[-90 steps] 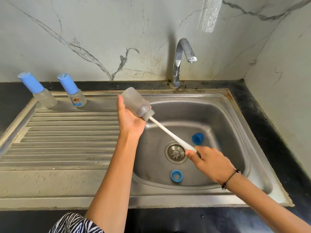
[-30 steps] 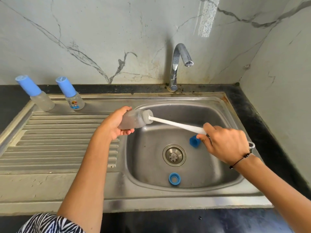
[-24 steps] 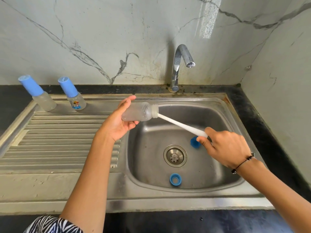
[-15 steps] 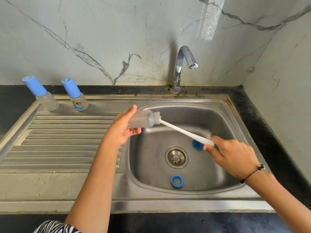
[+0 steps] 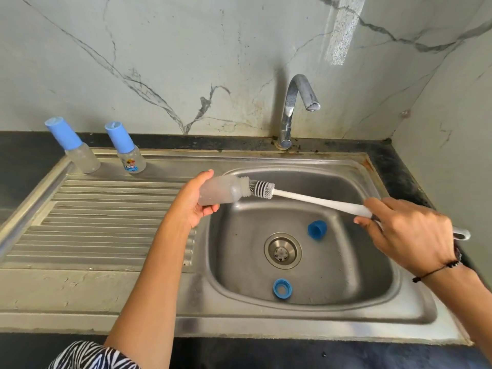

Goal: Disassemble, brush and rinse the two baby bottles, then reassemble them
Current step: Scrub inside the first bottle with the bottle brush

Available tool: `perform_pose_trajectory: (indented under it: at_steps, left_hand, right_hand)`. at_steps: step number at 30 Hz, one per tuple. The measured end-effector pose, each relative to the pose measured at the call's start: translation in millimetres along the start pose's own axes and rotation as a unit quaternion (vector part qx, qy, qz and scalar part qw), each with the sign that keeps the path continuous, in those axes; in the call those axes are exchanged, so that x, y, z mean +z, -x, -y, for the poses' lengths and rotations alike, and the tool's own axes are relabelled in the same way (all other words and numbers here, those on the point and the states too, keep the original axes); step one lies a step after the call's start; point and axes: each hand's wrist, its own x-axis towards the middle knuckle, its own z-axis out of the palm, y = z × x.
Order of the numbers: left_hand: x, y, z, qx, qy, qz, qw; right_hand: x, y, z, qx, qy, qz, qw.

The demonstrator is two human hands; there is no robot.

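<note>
Head view: left hand [image 5: 195,202] curled round a clear bottle [image 5: 219,193], held on its side above the sink's [image 5: 415,315] left basin rim. Right hand [image 5: 404,235] gripping the white brush [image 5: 314,199] handle over the right rim, bristles mostly outside the bottle mouth. Blue cap [image 5: 316,230] and blue ring [image 5: 282,288] lying in the basin. Two capped bottles [image 5: 80,153] [image 5: 127,153] standing at the drainboard's back left corner.

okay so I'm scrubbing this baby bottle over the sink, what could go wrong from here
The blue cap lies beside the open drain; rinse water could wash it onto the drain and slow drainage.

The left hand holds the wet bottle only at its base, so it may slip when the brush is pushed back in.

The right hand holds the brush far back, and the bristles, mostly out, might flick water.
</note>
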Motion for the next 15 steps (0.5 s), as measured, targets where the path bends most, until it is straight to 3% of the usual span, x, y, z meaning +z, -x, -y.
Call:
perform_pose_trajectory:
  at_steps: [4, 9, 15]
  left_hand:
    - [-6, -1, 0, -0.006, 0.026, -0.007, 1.000]
    - [3, 6, 10, -0.039, 0.173, 0.083, 0.981]
    - [12, 19, 26, -0.047, 0.240, 0.094, 0.965]
  right_hand:
    - [0, 2, -1, 0.067, -0.045, 0.033, 0.996]
    - [12, 6, 31, 0.110, -0.210, 0.146, 0.960]
    - [22, 22, 62, 0.124, -0.315, 0.133, 0.932]
